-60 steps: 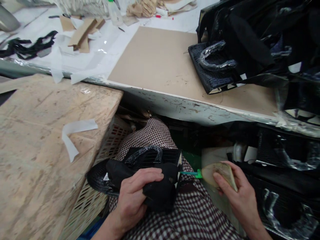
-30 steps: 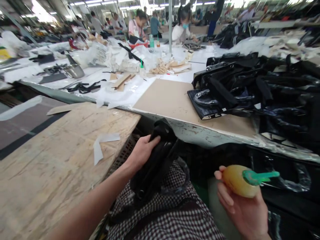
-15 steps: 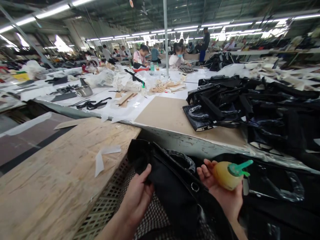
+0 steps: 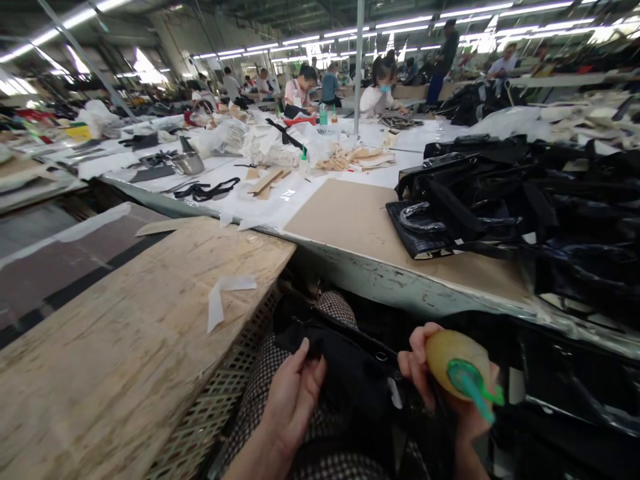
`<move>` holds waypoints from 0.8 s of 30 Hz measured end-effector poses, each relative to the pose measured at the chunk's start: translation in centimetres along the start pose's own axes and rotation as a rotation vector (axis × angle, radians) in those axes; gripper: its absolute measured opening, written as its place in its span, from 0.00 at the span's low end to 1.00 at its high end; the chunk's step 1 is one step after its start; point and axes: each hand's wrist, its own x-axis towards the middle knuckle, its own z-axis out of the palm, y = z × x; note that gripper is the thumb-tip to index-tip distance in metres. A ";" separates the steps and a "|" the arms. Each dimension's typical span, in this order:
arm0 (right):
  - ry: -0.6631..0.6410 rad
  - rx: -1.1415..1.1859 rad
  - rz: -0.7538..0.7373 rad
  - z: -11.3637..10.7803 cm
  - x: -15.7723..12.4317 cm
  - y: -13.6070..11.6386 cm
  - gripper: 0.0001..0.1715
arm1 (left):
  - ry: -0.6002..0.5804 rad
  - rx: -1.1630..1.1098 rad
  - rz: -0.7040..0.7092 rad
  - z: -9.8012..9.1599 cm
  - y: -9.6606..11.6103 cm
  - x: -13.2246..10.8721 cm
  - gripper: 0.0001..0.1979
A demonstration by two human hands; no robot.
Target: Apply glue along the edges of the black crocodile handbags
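A yellowish glue bottle with a green cap and nozzle (image 4: 457, 367) sits in my right hand (image 4: 423, 363), whose fingers curl round it; the nozzle points down to the right. Across my lap lies a black bag (image 4: 350, 367) with a metal ring near its edge. My left hand (image 4: 299, 393) is at the bag's left side, thumb up and fingers bent, with black fabric between thumb and fingers. The lower part of the bag is dark and hard to make out.
A wooden board (image 4: 150, 320) with a white paper strip (image 4: 220, 300) is on the left, above a plastic crate (image 4: 220, 393). Ahead, a long table holds brown cardboard (image 4: 340, 213) and piled black bags (image 4: 490, 200). Several people work farther back.
The bottle has tipped, its nozzle now pointing downward instead of up to the right. The bag has sunk lower in my lap, and the whole view has shifted slightly.
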 end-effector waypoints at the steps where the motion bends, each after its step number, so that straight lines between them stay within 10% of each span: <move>1: 0.022 0.033 0.001 -0.1 0.3 0.4 0.33 | -0.058 0.103 0.071 -0.5 -0.1 0.0 0.06; 5: 0.032 0.106 0.026 -0.5 1.2 1.1 0.34 | -0.355 0.794 0.939 -2.7 1.0 0.6 0.34; 8: 0.019 0.131 0.077 -0.7 1.5 1.2 0.34 | -0.754 1.346 1.464 -2.4 2.7 2.2 0.36; 16: 0.161 0.008 0.130 -0.5 3.3 0.0 0.31 | -1.135 1.585 1.696 2.4 2.3 5.0 0.15; 24: 0.461 -0.167 0.016 2.0 6.3 -0.1 0.32 | -1.108 1.297 1.802 4.3 0.4 3.1 0.15</move>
